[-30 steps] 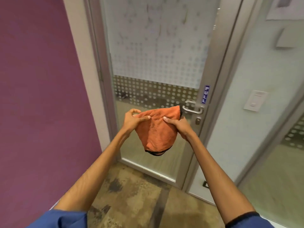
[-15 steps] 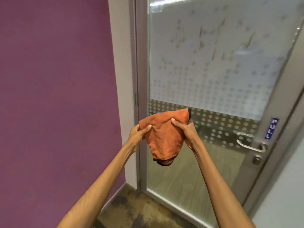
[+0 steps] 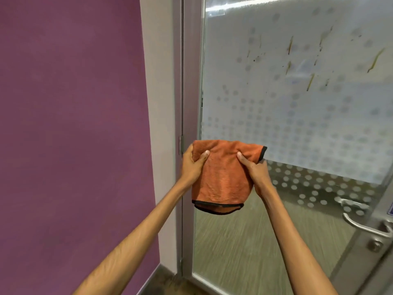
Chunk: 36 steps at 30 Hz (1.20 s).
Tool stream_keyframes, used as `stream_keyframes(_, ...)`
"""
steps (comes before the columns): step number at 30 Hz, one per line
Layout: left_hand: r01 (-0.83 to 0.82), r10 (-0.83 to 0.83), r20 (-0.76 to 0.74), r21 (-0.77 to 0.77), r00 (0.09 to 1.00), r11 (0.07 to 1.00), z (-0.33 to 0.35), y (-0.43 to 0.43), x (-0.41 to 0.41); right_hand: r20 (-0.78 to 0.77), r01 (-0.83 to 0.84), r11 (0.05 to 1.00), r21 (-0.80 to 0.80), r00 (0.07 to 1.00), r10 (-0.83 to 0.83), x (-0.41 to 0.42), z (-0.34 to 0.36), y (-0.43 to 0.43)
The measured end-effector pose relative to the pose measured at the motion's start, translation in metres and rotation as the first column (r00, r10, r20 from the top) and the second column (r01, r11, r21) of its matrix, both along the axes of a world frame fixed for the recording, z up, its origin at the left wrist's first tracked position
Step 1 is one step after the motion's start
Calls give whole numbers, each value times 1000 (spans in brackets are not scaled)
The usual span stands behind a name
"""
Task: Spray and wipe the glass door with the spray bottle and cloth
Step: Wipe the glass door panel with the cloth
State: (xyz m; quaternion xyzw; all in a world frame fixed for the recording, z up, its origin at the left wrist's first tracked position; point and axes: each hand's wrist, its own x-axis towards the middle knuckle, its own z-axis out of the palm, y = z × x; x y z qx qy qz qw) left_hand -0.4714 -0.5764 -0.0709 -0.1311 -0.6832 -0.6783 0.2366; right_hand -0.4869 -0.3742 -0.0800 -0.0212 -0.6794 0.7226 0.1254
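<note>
An orange cloth [image 3: 223,177] with a black hem hangs folded between both hands in front of the glass door [image 3: 297,116]. My left hand [image 3: 192,165] grips its upper left edge, thumb on the front. My right hand [image 3: 255,169] pinches its upper right part. The door's frosted, dotted panel carries yellowish-brown streaks and spots [image 3: 310,81] at the upper right, above the cloth. No spray bottle is in view.
A purple wall [image 3: 74,135] fills the left. A grey door frame [image 3: 185,103] with a hinge runs down beside the cloth. The metal lever handle [image 3: 365,226] and lock sit at the lower right.
The view has swung left and closer to the door, so the handle sits at the right edge. Both hands now hold the cloth spread wider and flatter.
</note>
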Motion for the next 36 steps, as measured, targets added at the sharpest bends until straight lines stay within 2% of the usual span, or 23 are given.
stream_keyframes(3, -33, 32, -26, -26, 999, 999, 6, 4, -43, -160, 256, 954, 157, 960, -232, -36, 7, -9)
stream_keyframes(7, 0, -1, 81, 6, 997, 1000, 15, 11, -99, -286, 541, 792, 283, 836, -469, -78, 26, -18)
stream_keyframes(12, -53, 53, 91, -5, 994, 999, 40, 20, -156, -459, 742, 615, 266, 659, -596, -120, 47, -40)
stream_keyframes(14, -63, 65, 81, -19, 995, 998, 46, 28, -169, -543, 802, 540, 256, 581, -606, -129, 51, -51)
stream_keyframes(15, -74, 77, 73, -40, 994, 996, 48, 31, -173, -563, 808, 532, 251, 569, -599, -133, 52, -57)
stream_keyframes(18, -76, 79, 58, -65, 995, 995, 53, 33, -187, -557, 752, 613, 242, 625, -547, -144, 56, -73)
stream_keyframes(20, -22, 25, 97, -32, 995, 999, 59, 28, -199, -516, 675, 675, 299, 709, -481, -151, 54, -81)
stream_keyframes(23, 194, -216, 216, 116, 952, 974, 69, 20, -218, -434, 499, 760, 416, 843, -316, -165, 51, -90)
stream_keyframes(25, 331, -352, 203, 128, 914, 935, 75, 17, -226, -417, 434, 749, 500, 879, -231, -172, 51, -96)
stream_keyframes(26, 377, -379, 163, 43, 911, 925, 78, 16, -230, -428, 432, 732, 526, 879, -211, -175, 53, -100)
stream_keyframes(28, 382, -375, 90, -86, 923, 920, 83, 15, -238, -477, 469, 706, 531, 854, -209, -179, 55, -108)
stream_keyframes(29, 361, -356, 76, -66, 931, 930, 86, 12, -242, -518, 505, 690, 518, 827, -217, -180, 57, -110)
stream_keyframes(31, 376, -380, 69, 65, 922, 924, 98, 5, -254, -632, 619, 607, 498, 738, -234, -185, 64, -114)
stream_keyframes(32, 415, -424, 66, 113, 903, 903, 104, 0, -259, -699, 694, 528, 489, 674, -239, -189, 68, -113)
stream_keyframes(34, 483, -494, 73, 132, 866, 866, 119, -7, -266, -788, 808, 350, 473, 566, -241, -198, 74, -110)
stream_keyframes(36, 530, -539, 69, 113, 839, 840, 136, -11, -269, -821, 857, 221, 466, 512, -253, -206, 78, -107)
